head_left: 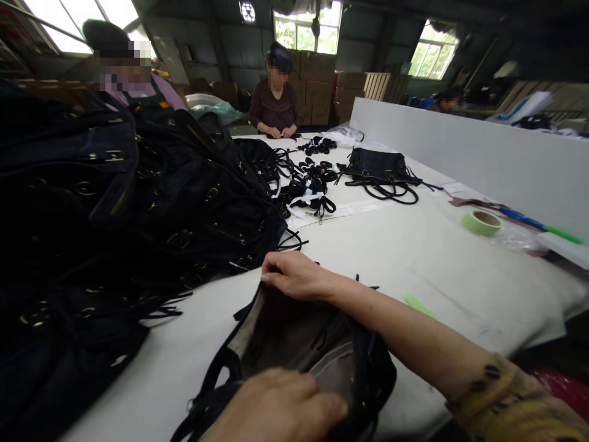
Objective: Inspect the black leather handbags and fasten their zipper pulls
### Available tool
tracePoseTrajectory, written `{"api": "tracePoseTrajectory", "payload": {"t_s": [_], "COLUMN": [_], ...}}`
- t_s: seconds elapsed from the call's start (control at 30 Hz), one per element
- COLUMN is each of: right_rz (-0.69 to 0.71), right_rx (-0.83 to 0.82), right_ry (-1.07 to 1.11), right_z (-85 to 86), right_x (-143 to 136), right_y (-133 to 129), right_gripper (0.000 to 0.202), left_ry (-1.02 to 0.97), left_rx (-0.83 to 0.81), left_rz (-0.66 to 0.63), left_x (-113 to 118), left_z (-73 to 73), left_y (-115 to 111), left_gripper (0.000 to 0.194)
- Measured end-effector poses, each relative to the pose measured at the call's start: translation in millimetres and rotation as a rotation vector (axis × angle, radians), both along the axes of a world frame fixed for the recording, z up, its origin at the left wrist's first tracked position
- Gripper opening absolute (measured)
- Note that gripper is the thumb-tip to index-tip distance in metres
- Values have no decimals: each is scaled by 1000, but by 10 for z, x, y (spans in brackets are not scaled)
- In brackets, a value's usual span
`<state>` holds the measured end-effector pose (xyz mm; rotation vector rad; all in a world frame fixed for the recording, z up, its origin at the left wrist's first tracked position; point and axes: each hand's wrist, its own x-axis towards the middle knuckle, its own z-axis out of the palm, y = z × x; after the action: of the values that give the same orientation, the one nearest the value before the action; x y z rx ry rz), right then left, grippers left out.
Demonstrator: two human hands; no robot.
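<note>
White table [396,245]: runs from the bottom of the frame up to the upper centre, its surface pale and slightly marked.
Pile of black bags [184,202]: fills the left side, heaped high, with brass-coloured rings, buckles and zips showing.
Grey partition [460,147]: stands along the table's far edge at upper right.
Open black bag [299,331]: lies at bottom centre, mouth gaping, greyish-brown lining and a pale zip-like strip visible inside.
Left hand [276,405]: at the bottom edge, blurred, over the near side of the bag's mouth; whether it grips the fabric I cannot tell.
Right hand [292,273]: just above the bag, thumb and fingers pinching the far rim; the forearm stretches in from a yellow patterned sleeve [515,399] at lower right.
Co-workers: one person in a lilac top [165,92] at upper left, behind the pile; another in a dark patterned top [276,107] at upper centre, both hands together on the table.
Second black bag [377,164]: lies right of upper centre, looped handles towards the viewer.
Black straps [310,184]: bundled with white ties, between pile and second bag.
Green tape roll [481,222]: on the table at right.
Green strip [418,304]: beyond the right forearm.
</note>
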<state>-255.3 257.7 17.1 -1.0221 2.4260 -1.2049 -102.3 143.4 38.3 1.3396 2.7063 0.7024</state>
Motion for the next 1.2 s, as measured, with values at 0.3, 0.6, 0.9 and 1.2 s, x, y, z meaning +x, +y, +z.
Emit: {"api": "tracePoseTrajectory", "payload": {"t_s": [0.3,0.6,0.9,1.2], "right_rz": [-69,-104,-152,-153], "right_rx": [-32,-29,67,-174], "right_ry": [-130,-244,148,19], "right_z": [78,-115,-962,-999], "right_x": [97,311,480,393], "right_y": [90,476,461,496], "right_gripper": [10,9,13,7], "left_ry": [-205,-1064,-1132,-586], "left_rx": [43,676,712,571], "left_rz": [690,649,762,914], "left_x": [-757,-1000,-1047,-987], "left_z": [-392,-733,-1277,-1121], "left_y": [-584,-565,-388,-431], "left_gripper": [41,50,32,26]}}
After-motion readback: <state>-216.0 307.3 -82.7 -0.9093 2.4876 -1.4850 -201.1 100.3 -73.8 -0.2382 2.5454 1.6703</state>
